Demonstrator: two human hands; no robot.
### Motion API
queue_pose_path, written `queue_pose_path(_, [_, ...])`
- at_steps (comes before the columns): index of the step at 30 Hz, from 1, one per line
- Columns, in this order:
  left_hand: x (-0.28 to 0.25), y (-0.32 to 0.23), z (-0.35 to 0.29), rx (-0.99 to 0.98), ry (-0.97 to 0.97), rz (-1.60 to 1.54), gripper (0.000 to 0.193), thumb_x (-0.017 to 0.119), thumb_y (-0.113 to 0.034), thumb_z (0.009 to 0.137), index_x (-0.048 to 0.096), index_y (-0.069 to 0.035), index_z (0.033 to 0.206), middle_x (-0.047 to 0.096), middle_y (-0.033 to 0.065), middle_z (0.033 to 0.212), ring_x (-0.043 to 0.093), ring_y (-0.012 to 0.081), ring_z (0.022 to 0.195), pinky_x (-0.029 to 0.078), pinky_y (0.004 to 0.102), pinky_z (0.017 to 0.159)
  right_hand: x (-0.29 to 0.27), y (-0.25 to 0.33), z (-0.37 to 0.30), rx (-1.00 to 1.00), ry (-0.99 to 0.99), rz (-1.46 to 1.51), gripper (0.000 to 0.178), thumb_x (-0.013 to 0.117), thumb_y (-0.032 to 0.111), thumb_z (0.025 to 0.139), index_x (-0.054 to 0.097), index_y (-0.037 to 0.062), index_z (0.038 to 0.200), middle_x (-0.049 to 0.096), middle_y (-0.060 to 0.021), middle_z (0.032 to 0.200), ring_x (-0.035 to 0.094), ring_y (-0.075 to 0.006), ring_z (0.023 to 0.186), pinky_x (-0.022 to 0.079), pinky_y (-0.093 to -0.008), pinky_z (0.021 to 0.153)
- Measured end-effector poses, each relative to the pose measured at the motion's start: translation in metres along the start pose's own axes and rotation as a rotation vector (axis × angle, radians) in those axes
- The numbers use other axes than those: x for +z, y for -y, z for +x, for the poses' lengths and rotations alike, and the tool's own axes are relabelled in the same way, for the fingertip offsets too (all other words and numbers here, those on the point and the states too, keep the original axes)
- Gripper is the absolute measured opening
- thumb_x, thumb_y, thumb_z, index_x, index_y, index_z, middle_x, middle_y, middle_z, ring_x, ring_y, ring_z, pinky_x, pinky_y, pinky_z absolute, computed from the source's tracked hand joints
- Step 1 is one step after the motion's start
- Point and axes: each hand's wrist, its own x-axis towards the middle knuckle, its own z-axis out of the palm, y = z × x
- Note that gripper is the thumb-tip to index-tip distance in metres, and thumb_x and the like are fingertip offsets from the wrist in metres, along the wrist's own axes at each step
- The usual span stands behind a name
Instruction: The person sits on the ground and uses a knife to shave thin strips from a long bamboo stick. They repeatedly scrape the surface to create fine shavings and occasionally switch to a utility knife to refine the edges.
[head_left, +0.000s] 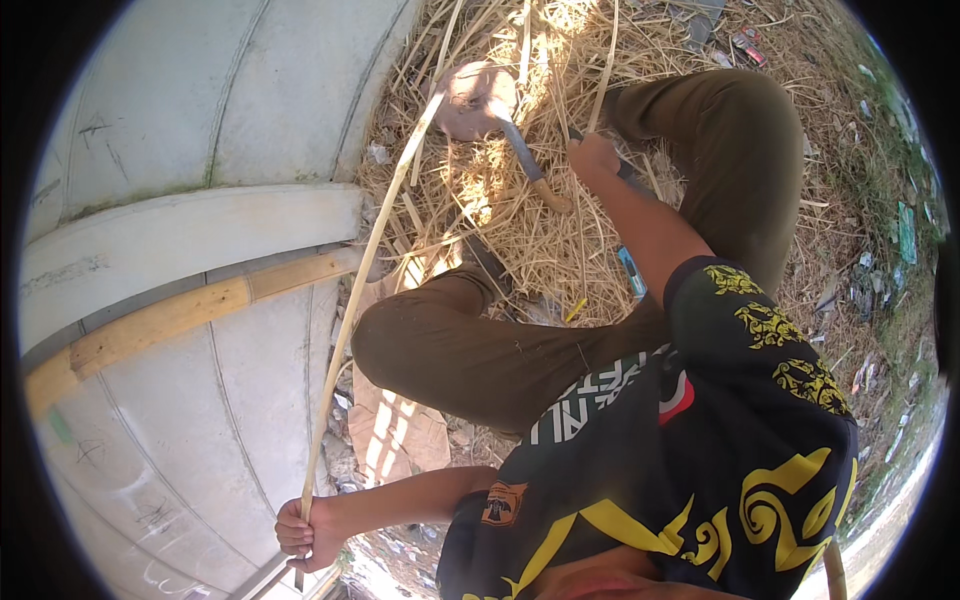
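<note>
My left hand (310, 535), at the lower left, is closed round the lower end of a long, pale bamboo strip (352, 300). The strip slants up past my bent knee to the straw-covered ground. Farther off, my right hand (593, 160) is closed on a dark, narrow tool (632, 176) that sticks out on both sides of the fist; its kind is unclear. A thin pale strip (605, 65) runs up from beside this hand. Between the strips lies a curved blade with a wooden handle (547, 192), its metal end against a round, brownish block (472, 100).
Bamboo shavings (510, 245) cover the ground about my legs. A pale panelled wall (150, 220) with a bamboo pole (170, 315) along it stands at left. Flattened cardboard (410, 440), a blue object (632, 272) and scattered litter (905, 235) lie around.
</note>
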Motion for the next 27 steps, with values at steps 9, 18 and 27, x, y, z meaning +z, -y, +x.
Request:
queue_pose_path(9, [-0.112,-0.09,-0.065,0.203,-0.51,0.322,0.04,0.053,-0.026,0.089,0.03,-0.018,0.058,0.025,-0.0055,0.049,0.027,0.0094,0.042,0.025,0.0242,0.041,0.023,-0.056,-0.009,0.081,0.981,-0.481,0.028,0.067,0.023,0.08,0.071,-0.0037,0.089,0.071,-0.0164,0.079,0.07,-0.0243,0.065,0.054,-0.0403,0.061])
queue_pose_path(18, [-0.143,-0.1,-0.068,0.29,-0.635,0.284,0.039,0.051,-0.027,0.09,0.03,-0.018,0.059,0.025,-0.0054,0.051,0.027,0.0096,0.043,0.026,0.0241,0.041,0.04,-0.104,-0.094,-1.117,1.223,-1.327,0.024,0.078,0.018,0.073,0.077,0.0143,0.097,0.073,-0.0096,0.094,0.071,-0.0299,0.089,0.056,-0.0455,0.069])
queue_pose_path(27, [-0.152,-0.09,-0.059,0.346,-0.642,0.14,0.038,0.05,-0.028,0.091,0.03,-0.018,0.06,0.025,-0.0053,0.052,0.027,0.0098,0.043,0.027,0.024,0.042,0.077,-0.167,-0.071,-1.457,1.064,-1.4,0.029,0.077,0.021,0.077,0.074,0.0159,0.105,0.072,-0.0092,0.098,0.07,-0.0313,0.096,0.055,-0.045,0.073])
